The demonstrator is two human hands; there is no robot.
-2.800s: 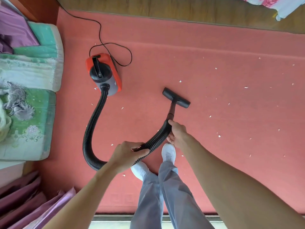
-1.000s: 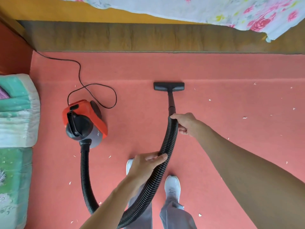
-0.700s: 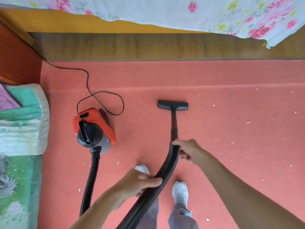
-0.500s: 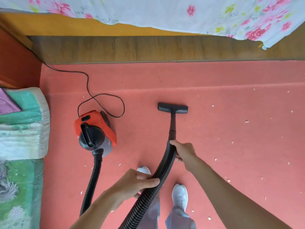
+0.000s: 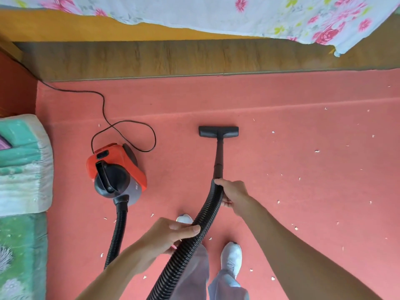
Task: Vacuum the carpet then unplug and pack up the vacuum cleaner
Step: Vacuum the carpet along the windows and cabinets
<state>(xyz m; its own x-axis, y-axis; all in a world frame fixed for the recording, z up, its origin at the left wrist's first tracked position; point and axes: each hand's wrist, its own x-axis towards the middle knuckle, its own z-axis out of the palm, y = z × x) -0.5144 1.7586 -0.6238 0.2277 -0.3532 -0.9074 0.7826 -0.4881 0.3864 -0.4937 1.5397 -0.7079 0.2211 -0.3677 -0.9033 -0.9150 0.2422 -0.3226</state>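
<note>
- The right hand (image 5: 232,195) is curled round the top of the black ribbed hose (image 5: 194,245), just where it joins the rigid wand (image 5: 219,156).
- The left hand (image 5: 168,237) grips the same hose lower down, thumb laid over it, nearer the body and above the white shoes (image 5: 231,254).
- From the right hand the wand runs straight ahead, its long axis pointing at the far edge of the carpet (image 5: 303,191). It ends in the floor head (image 5: 218,132), which lies flat and crosswise.
- The right hand is the nearer one to the head and looks to be steering; the left seems only to carry slack.
- White scraps (image 5: 317,151) lie mostly to the right of the head, so I judge the next strokes need to swing that way.
- The red vacuum cleaner (image 5: 116,169) sits on the carpet's left side, well apart from the head; what its dust chamber holds cannot be seen.
- Its cord (image 5: 104,109) loops beside it and runs off past the far-left corner; the plug is out of view.
- Vacuuming appears only partly done.
</note>
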